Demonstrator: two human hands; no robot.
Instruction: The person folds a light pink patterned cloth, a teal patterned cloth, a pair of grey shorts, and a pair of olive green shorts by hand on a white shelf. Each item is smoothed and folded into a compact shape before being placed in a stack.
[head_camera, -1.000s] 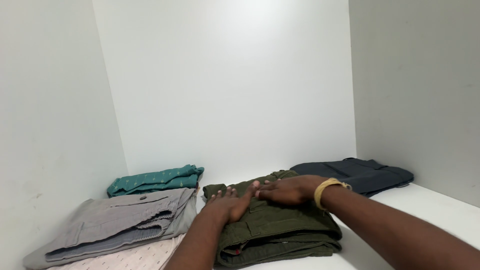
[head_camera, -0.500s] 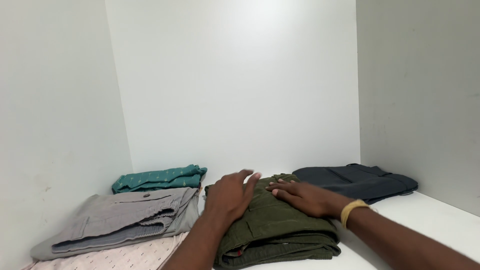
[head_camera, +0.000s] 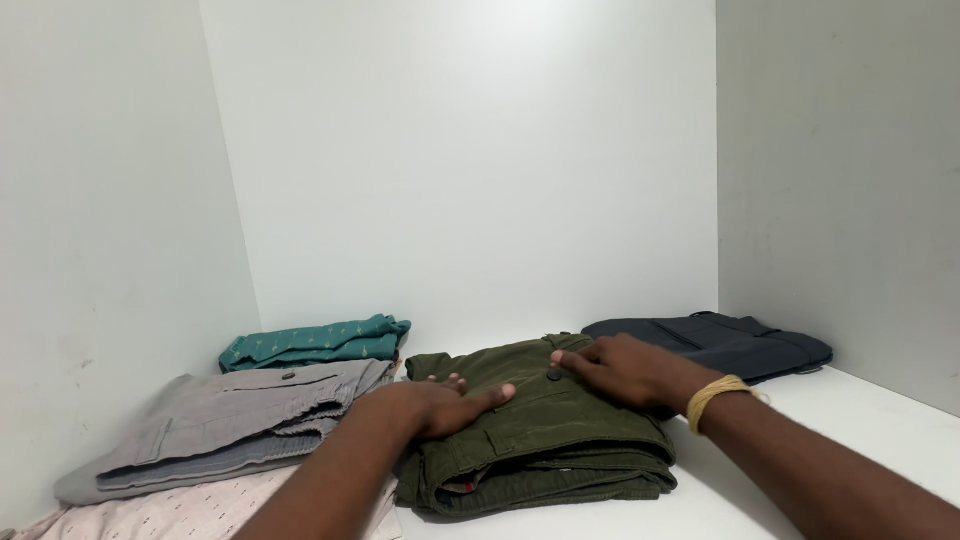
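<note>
Two bare hands are laid flat, palms down, on a folded olive-green corduroy garment (head_camera: 535, 435) at the middle of the white shelf (head_camera: 880, 420). Fingers of the left hand (head_camera: 435, 405) are stretched out and slightly spread, pressed on the garment's left upper face, nothing clamped between them. Fingers of the right hand (head_camera: 625, 370) are likewise extended and a little apart, their tips set beside a small dark button near the garment's far edge. A yellow band (head_camera: 715, 398) is worn on the right wrist. Just left of the green garment, a folded grey cotton pair of trousers (head_camera: 230, 425) is stacked on a pale pink patterned cloth (head_camera: 180, 510). Behind these, a folded teal patterned cloth (head_camera: 315, 343) is seen against the white wall. Further right, a folded dark navy garment (head_camera: 730, 343) is laid near the side wall.
</note>
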